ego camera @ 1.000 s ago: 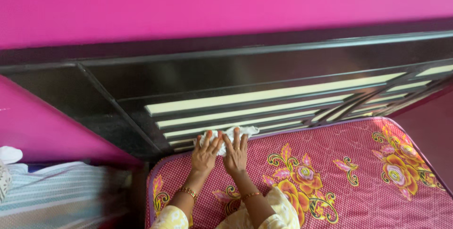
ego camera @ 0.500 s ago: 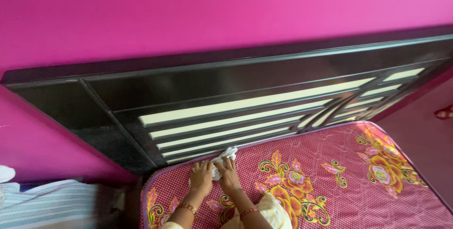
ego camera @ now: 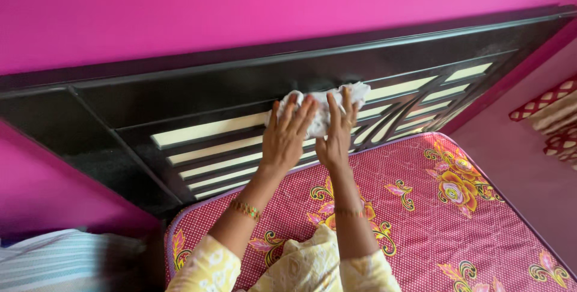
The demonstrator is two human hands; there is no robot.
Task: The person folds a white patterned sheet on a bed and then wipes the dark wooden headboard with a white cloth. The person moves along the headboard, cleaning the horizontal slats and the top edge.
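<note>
The dark headboard (ego camera: 198, 96) stands against the pink wall (ego camera: 240, 9) above the floral mattress (ego camera: 457, 220). My left hand (ego camera: 285, 138) and right hand (ego camera: 335, 135), fingers spread flat, press a white cloth (ego camera: 321, 108) against its upper slats.

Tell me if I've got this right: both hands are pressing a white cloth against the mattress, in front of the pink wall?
Not quite. The head view shows the left hand and right hand pressing the white cloth against the dark headboard, above the floral mattress. The pink wall behind is right.
</note>
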